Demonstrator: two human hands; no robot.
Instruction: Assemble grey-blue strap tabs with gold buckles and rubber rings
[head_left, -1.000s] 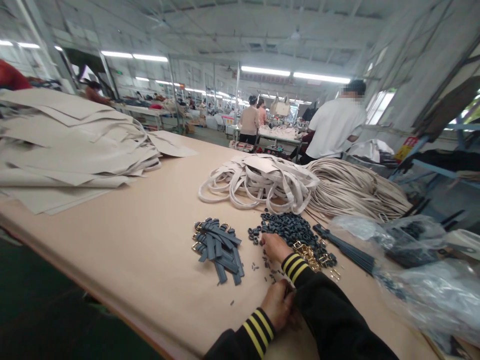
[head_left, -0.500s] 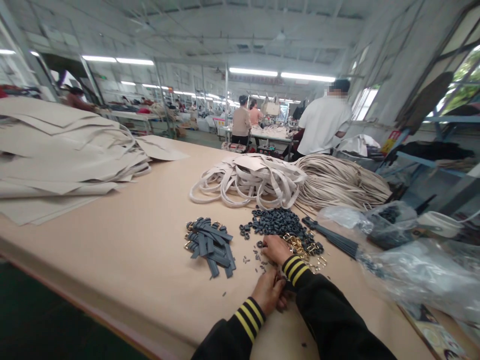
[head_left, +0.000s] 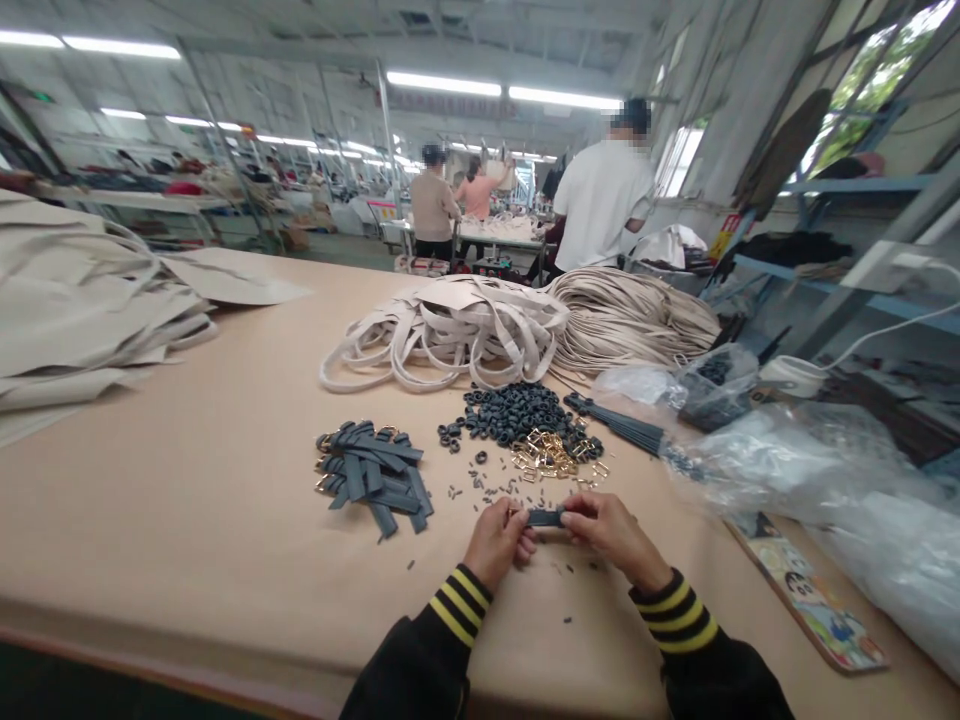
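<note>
Dark strap (head_left: 545, 518): between your hands, near side of tabletop (head_left: 247, 570)
Left hand (head_left: 493, 545): your grip pinched on one end
Right hand (head_left: 616, 535): your grip pinched on the other
Gold buckles (head_left: 541, 458): heaped beyond

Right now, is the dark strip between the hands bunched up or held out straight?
The dark strip is held out straight: its visible part spans from left hand to right hand. Covered ends: cannot tell.
</note>
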